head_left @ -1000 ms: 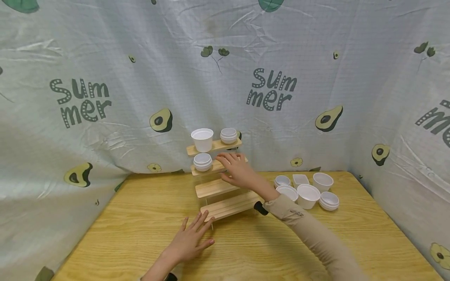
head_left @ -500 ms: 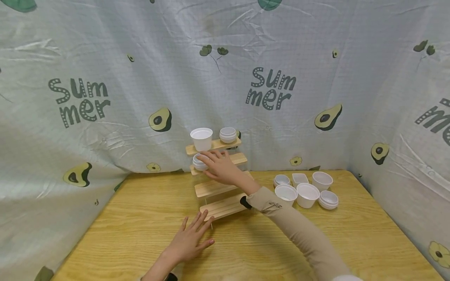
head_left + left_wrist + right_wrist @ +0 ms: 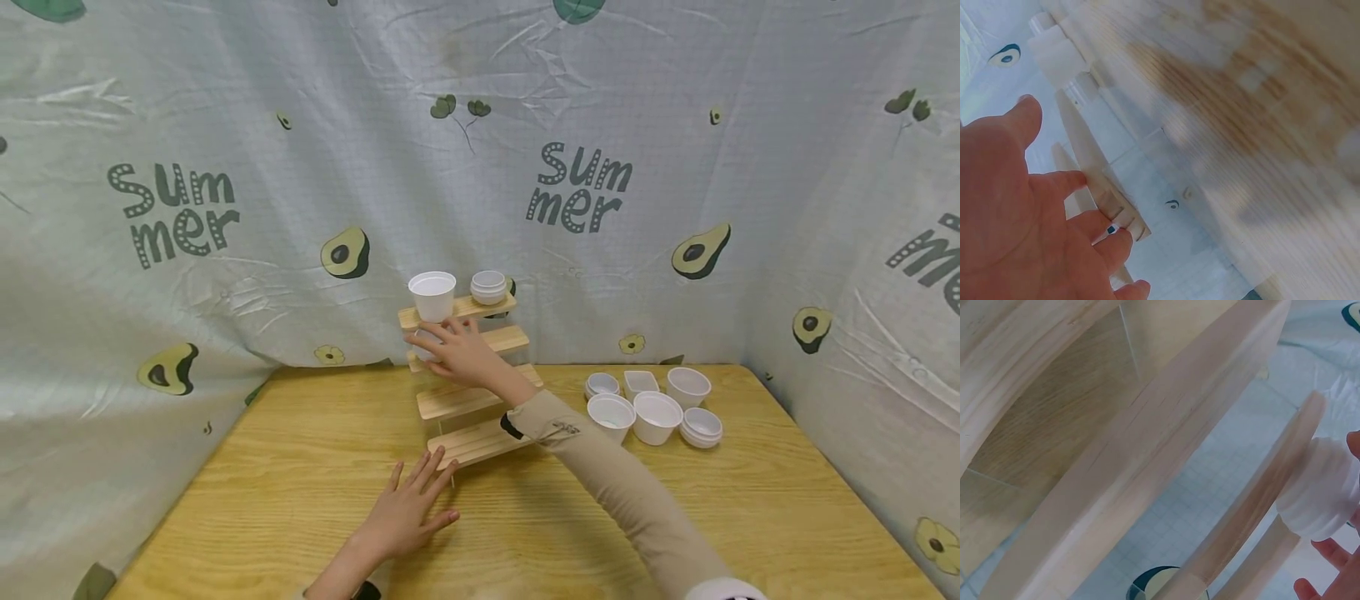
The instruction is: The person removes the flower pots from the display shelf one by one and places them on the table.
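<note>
Across the back and both sides, a printed "summer" curtain [image 3: 420, 208]. In front, a wood-grain table [image 3: 270, 475]. Toward its 12 o'clock, a four-tier stand [image 3: 453, 403]. At the stand's 7 o'clock, the left hand [image 3: 401, 512], fingers spread, tips at the near left corner of the lowest shelf [image 3: 480, 442]. At 11 o'clock, the right hand [image 3: 468, 360], thumb and fingers gripping a white jar [image 3: 1316, 487] at the left end of the second shelf [image 3: 506, 339] from the top, contents hidden. Above, on the top shelf [image 3: 468, 307], a deep cup [image 3: 432, 302], mouth up. At the table's 2 o'clock, a cluster: a wide cup [image 3: 612, 422] at 9, another cup [image 3: 657, 427] at 6, a third cup [image 3: 688, 393] at 2, pale inside; a square tub [image 3: 641, 383] at 12, also pale inside. Smaller, open-topped: a second jar [image 3: 602, 387] at 10, a third jar [image 3: 701, 430] at 4, a fourth jar [image 3: 488, 292] at the top shelf's 3 o'clock end.
</note>
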Demonstrator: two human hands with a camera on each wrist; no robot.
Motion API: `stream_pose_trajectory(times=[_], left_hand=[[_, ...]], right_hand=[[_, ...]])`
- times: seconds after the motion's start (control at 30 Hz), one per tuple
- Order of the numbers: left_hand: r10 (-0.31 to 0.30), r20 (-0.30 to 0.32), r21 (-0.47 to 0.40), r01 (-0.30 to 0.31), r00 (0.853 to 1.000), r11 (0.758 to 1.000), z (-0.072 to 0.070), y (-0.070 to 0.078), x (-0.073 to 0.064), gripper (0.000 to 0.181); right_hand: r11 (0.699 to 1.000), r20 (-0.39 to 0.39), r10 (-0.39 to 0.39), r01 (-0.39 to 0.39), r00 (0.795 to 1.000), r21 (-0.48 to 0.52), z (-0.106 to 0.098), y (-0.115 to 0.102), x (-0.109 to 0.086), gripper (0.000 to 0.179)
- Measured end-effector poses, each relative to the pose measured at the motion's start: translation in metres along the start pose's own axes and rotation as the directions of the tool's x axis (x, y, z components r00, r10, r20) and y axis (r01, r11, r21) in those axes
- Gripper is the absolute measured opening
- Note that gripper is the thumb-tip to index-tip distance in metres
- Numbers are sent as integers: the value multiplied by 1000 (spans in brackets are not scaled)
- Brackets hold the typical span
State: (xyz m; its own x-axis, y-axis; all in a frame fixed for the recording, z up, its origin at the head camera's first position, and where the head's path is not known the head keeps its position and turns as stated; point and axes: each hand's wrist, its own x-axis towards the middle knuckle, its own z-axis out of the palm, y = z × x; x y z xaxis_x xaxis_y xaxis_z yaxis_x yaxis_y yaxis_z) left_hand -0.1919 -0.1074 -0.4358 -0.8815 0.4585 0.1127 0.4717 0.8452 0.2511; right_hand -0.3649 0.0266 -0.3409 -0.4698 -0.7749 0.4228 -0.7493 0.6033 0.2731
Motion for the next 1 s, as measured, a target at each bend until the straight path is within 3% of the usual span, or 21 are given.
stream_pose_trajectory(times=[0.3,1.0], left_hand=[[2,-3,26,-2,1000,1000,3,0,0,61],[-3,-7,16,4,1000,1000,4,-1,0,61]], right_hand=[[999,19,42,-42,999,26,4,3,0,45],[1000,-51,15,-16,999,-13,7,4,-5,47]])
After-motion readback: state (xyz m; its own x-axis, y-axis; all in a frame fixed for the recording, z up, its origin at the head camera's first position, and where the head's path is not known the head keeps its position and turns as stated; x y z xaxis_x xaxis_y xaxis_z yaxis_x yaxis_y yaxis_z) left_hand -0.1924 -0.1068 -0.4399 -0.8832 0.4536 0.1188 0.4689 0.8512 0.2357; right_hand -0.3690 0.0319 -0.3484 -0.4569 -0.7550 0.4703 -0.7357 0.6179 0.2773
